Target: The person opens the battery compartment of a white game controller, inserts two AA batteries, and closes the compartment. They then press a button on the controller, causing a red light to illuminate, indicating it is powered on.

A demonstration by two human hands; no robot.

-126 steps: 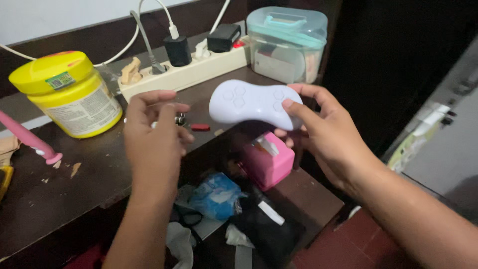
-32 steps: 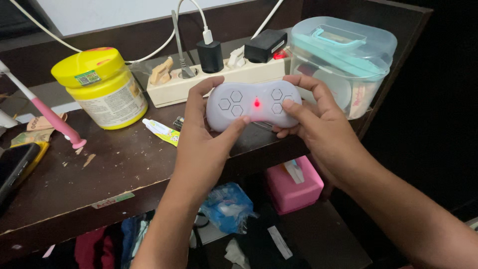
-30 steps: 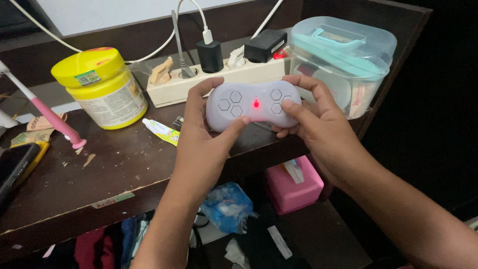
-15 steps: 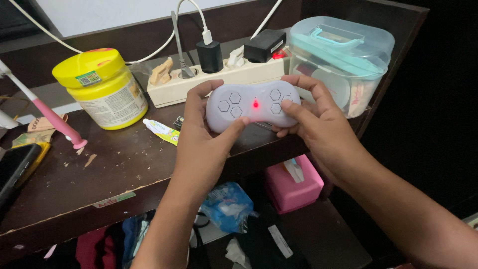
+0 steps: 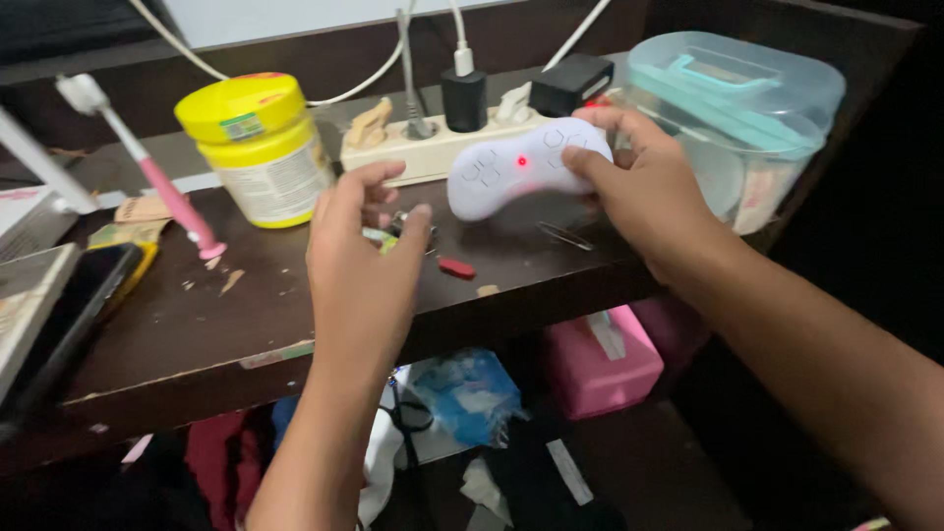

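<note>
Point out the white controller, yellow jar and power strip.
white controller (image 5: 511,169), head view, middle of its face by the red light
yellow jar (image 5: 261,147), head view, upper body
power strip (image 5: 413,157), head view, top face

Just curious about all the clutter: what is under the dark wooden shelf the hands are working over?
Under the shelf sit a pink box, a blue plastic bag, red cloth and scraps on a dark floor. The left arm hides part of it, and the back is too dark to make out.
</note>
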